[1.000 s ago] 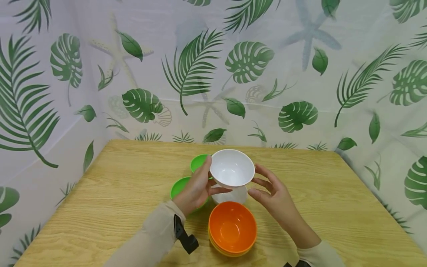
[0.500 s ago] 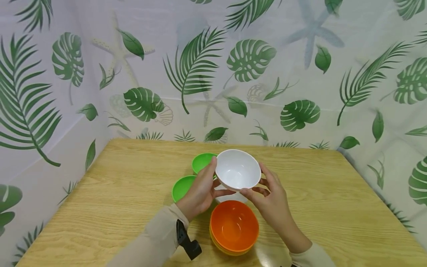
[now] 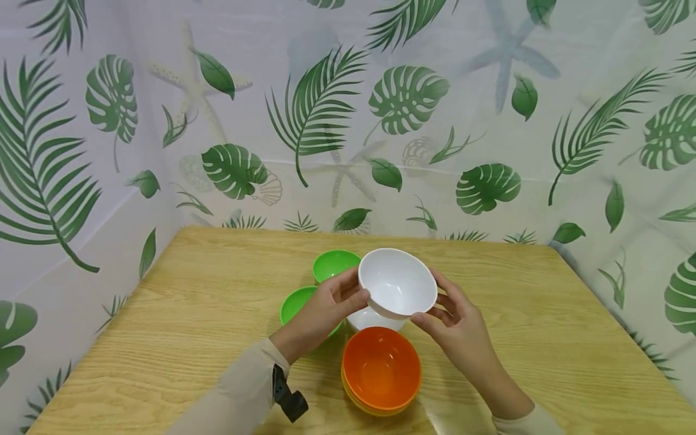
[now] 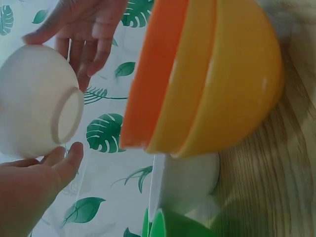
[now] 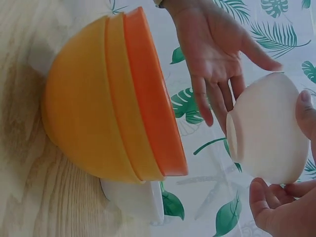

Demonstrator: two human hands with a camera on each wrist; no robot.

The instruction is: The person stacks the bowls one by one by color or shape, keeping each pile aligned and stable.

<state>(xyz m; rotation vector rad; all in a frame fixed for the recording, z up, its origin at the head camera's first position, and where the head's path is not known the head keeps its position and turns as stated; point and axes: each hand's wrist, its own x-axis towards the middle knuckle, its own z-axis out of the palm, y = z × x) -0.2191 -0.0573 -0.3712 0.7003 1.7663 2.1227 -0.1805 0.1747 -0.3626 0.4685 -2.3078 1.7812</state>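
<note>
A small white bowl [image 3: 398, 284] is held in the air between both hands, tilted with its inside toward the head camera. My left hand [image 3: 322, 307] grips its left side, thumb on the near outer wall. On the right, my right hand [image 3: 459, 326] pinches the rim, its thumb at the lower edge and fingers along the side. Underneath, a second white bowl [image 3: 375, 320] sits on the table, partly hidden. Nearer stands an orange bowl [image 3: 382, 368] nested in two yellow bowls [image 4: 242, 84]. The raised bowl's foot ring [image 5: 233, 136] shows in the right wrist view.
Two green bowls, one farther back [image 3: 335, 264] and one nearer [image 3: 296, 302], stand left of the white ones; my left hand partly covers the nearer. The wooden table [image 3: 217, 302] ends at a leaf-patterned cloth backdrop [image 3: 326, 121].
The raised white bowl has shifted right and slightly lower. My right hand has closed on its right side. My left thumb has moved from the upper left rim down to the near side.
</note>
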